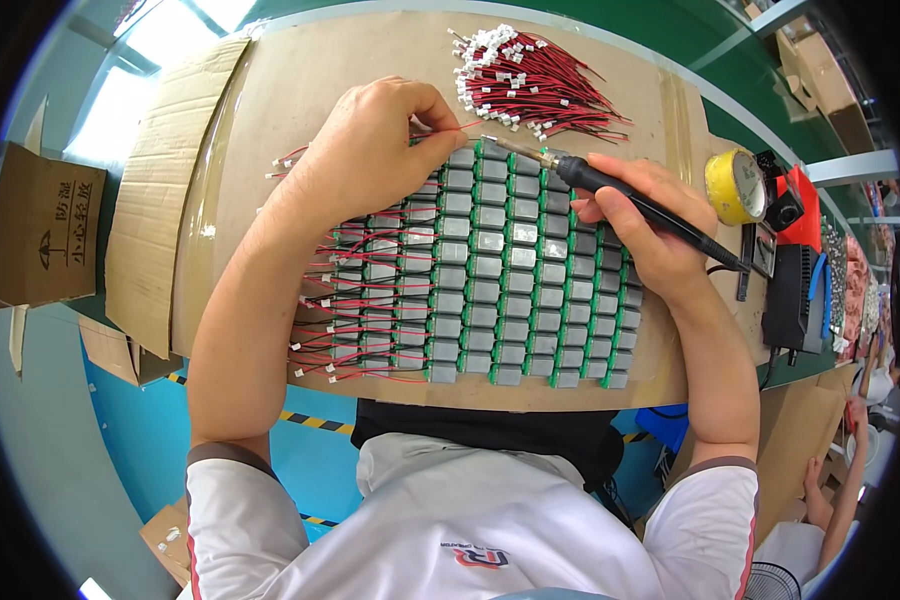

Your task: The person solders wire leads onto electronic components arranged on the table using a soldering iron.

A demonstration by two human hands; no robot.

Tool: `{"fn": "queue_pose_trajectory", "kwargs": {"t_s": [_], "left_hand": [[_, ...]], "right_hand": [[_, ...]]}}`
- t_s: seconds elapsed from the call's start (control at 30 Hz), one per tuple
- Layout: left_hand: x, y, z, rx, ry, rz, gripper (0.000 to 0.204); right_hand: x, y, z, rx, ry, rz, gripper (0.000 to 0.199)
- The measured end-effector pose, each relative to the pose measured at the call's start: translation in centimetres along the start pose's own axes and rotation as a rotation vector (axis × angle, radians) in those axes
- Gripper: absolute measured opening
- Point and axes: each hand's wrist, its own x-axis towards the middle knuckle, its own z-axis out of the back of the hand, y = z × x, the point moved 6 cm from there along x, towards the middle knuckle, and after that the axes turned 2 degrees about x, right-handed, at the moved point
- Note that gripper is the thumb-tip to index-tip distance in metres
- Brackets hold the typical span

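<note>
My right hand (650,215) is closed around a black-handled soldering iron (620,190). The iron's metal tip points left, close to the far edge of a grid of small grey battery cells with green circuit boards (490,242). Just left of the tip, my left hand (390,140) pinches a thin red wire (470,126) between thumb and fingers. The rest of that wire is hidden behind the hand. Red and black leads with white connectors (370,290) run from the left columns of cells.
A pile of red and black wires with white plugs (530,85) lies at the far side. On the right are a yellow tape roll (735,186) and a dark box-shaped unit (792,298). A cardboard flap (165,190) stands at left. Another person's arm (850,480) shows at far right.
</note>
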Motion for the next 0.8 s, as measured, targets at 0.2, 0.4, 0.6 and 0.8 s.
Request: {"fn": "queue_pose_trajectory", "kwargs": {"t_s": [0.2,0.4,0.6,0.8], "left_hand": [[0.07,-0.09,-0.03,-0.001,0.011,0.020,0.023],[0.03,-0.01,-0.02,0.006,0.000,0.016,0.024],[0.03,-0.02,-0.07,0.008,0.002,0.029,0.024],[0.08,-0.26,0.03,0.017,0.008,0.029,0.025]], "right_hand": [[0.08,0.17,0.02,-0.033,0.022,-0.007,0.030],[0.00,0.14,-0.03,-0.022,0.013,0.003,0.030],[0.08,0.26,0.00,-0.043,0.020,0.019,0.030],[-0.03,0.24,0.02,-0.001,-0.008,0.020,0.029]]}}
